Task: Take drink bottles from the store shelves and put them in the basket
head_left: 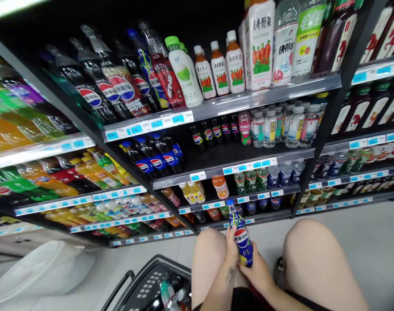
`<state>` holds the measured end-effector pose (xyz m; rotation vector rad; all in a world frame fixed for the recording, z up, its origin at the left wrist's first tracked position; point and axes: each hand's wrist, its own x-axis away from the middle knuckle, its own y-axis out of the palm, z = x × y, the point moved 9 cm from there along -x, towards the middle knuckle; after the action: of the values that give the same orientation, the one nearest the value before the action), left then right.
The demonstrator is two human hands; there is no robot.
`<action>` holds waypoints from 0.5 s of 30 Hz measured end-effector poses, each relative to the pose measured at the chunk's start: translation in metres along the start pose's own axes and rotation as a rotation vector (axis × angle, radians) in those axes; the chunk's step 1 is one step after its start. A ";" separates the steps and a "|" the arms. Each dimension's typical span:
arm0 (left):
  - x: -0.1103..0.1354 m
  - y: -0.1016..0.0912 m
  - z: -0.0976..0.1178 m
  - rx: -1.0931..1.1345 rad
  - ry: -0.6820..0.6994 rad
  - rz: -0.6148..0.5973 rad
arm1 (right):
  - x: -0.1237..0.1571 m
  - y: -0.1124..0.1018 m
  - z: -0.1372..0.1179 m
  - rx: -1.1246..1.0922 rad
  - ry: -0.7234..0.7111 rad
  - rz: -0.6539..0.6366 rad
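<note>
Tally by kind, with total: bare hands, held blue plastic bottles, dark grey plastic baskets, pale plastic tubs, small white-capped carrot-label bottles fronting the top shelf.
Bare left hand, bare right hand: 2
Held blue plastic bottle: 1
Dark grey plastic basket: 1
Pale plastic tub: 1
Small front white-capped carrot-label bottles: 3
Total: 8
Bottles in the basket overlap; left out.

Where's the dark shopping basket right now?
In the head view, the dark shopping basket sits at the bottom edge, left of centre, just left of the person's left leg, with the held blue bottle farther right.
</note>
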<state>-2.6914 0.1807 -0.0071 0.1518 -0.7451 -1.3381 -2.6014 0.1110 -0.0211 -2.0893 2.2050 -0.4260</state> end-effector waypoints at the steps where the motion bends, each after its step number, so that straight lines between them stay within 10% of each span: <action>1: 0.000 0.002 0.002 0.000 0.015 -0.018 | 0.001 -0.001 -0.003 0.025 -0.018 0.022; 15: 0.038 0.001 0.083 -0.807 0.322 0.003 | -0.010 -0.004 -0.006 0.021 -0.099 0.146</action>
<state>-2.7357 0.1719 0.0715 -0.2740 0.0940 -1.4716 -2.5984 0.1220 -0.0155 -1.8794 2.2662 -0.3249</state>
